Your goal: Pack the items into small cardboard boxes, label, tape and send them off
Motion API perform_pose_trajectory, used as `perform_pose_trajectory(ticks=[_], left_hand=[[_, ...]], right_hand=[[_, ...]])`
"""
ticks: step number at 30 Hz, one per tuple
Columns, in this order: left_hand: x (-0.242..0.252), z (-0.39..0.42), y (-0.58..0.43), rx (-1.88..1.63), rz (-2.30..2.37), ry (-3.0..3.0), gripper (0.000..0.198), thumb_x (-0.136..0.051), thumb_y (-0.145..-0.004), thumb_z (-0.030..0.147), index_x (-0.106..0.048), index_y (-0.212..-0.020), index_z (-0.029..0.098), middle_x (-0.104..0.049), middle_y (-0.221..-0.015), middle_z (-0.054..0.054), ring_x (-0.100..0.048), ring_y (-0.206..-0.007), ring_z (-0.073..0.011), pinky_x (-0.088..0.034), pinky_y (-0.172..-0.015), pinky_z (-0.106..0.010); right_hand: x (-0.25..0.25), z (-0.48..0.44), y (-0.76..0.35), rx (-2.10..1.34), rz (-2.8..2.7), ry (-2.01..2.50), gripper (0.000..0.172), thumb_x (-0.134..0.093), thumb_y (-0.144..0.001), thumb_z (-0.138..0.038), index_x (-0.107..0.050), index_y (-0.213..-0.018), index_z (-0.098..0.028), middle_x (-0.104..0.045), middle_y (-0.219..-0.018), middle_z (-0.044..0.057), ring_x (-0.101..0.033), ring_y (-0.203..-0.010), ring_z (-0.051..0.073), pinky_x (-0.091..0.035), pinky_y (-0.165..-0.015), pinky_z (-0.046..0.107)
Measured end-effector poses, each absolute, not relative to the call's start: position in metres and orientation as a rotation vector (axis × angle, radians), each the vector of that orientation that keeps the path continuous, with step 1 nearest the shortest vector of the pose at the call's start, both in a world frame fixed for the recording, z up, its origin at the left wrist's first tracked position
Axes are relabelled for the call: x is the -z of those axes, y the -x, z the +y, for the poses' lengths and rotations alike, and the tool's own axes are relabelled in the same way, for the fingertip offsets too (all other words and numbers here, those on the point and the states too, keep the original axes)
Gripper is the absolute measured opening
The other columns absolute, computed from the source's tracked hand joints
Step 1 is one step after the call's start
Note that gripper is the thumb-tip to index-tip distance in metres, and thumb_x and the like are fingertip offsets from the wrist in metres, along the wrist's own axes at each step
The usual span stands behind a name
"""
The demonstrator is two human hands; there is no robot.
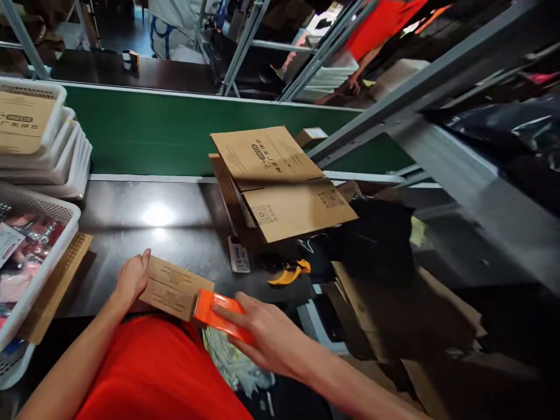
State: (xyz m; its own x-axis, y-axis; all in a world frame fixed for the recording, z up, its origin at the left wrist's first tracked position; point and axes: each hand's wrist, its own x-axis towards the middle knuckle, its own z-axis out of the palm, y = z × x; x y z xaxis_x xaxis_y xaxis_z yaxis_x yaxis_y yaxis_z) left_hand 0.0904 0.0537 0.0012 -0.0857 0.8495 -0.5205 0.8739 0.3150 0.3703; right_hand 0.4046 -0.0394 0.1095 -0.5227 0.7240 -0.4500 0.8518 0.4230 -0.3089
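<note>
A small brown cardboard box (170, 287) with printed text lies at the near edge of the metal table, close to my body. My left hand (132, 276) grips its left end, thumb on top. Wrapped in my right hand (258, 326) is an orange tape dispenser (221, 315), whose front end meets the right end of the box. Beyond them, large flattened cartons (280, 175) rest over the table. A yellow-handled tool (290, 272) and a white label card (238, 255) lie between the cartons and my right hand.
White baskets (72, 219) stand at the left, one filled with bagged items. A green conveyor belt (149, 134) runs behind the metal table (109, 233). Grey metal frame bars (371, 128) cross the right side. Cardboard and dark bags crowd the right. Another person's hand (353, 84) shows at the back.
</note>
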Motion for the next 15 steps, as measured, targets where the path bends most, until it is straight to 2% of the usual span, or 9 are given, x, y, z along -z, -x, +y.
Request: perform_pose_trajectory(ticks=[7, 10, 15], left_hand=[[0.003, 0.056, -0.091, 0.133, 1.92, -1.559, 0.084, -0.011, -0.108, 0.059, -0.08, -0.109, 0.011, -0.08, -0.112, -0.029, -0.076, -0.112, -0.0433, -0.055, -0.092, -0.048], [0.001, 0.057, -0.091, 0.147, 1.934, -1.564, 0.085, -0.012, -0.107, 0.06, -0.08, -0.11, 0.01, -0.08, -0.11, -0.03, -0.075, -0.113, -0.0443, -0.055, -0.091, -0.048], [0.001, 0.057, -0.092, 0.109, 1.952, -1.59, 0.085, -0.013, -0.107, 0.059, -0.081, -0.096, 0.008, -0.08, -0.107, -0.032, -0.076, -0.11, -0.0452, -0.056, -0.089, -0.047]], right_hand=[[-0.09, -0.094, -0.513, 0.918, 2.307, -1.623, 0.051, -0.06, -0.091, -0.028, -0.072, -0.14, -0.036, -0.062, -0.098, 0.009, -0.063, -0.083, 0.023, -0.051, -0.077, 0.033], [-0.065, -0.092, -0.508, 0.862, 2.262, -1.603, 0.057, -0.062, -0.088, -0.023, -0.07, -0.142, -0.037, -0.063, -0.1, 0.009, -0.065, -0.087, 0.024, -0.051, -0.079, 0.033], [-0.019, -0.061, -0.451, 0.826, 2.274, -1.548, 0.063, -0.069, -0.083, -0.019, -0.069, -0.144, -0.037, -0.066, -0.106, 0.009, -0.066, -0.095, 0.027, -0.05, -0.083, 0.032]])
